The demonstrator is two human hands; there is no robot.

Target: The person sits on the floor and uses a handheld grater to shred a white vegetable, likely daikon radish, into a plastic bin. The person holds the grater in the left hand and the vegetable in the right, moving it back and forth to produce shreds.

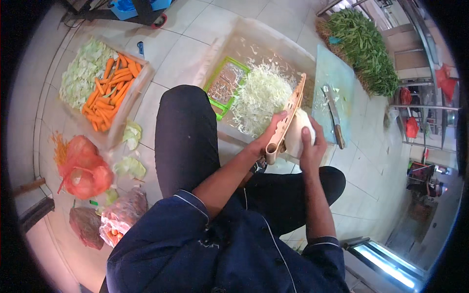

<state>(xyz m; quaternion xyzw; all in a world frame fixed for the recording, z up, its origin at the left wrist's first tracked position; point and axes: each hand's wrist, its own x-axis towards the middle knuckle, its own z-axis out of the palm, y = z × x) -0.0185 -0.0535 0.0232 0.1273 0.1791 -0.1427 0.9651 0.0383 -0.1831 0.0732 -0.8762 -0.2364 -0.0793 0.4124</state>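
My left hand [268,132] grips a cream plastic slicer board [290,111], which is tilted over the front of a pale tub [249,27]. Against the board's right side, my right hand [313,144] holds a pale cabbage piece [299,133]. Beneath them, shredded cabbage [262,93] is heaped in the tub. A green-framed grater [226,86] lies at the heap's left, with shreds on its face. The board hides part of the heap and the tub's near right side.
A knife [332,113] rests on a cutting board [331,66] to the right. Leafy greens [362,47] lie beyond it. At left, a crate [141,78] holds carrots [113,89] and cabbage leaves [84,73]. Red mesh bags [86,172] and loose leaves [132,135] lie on the tiles.
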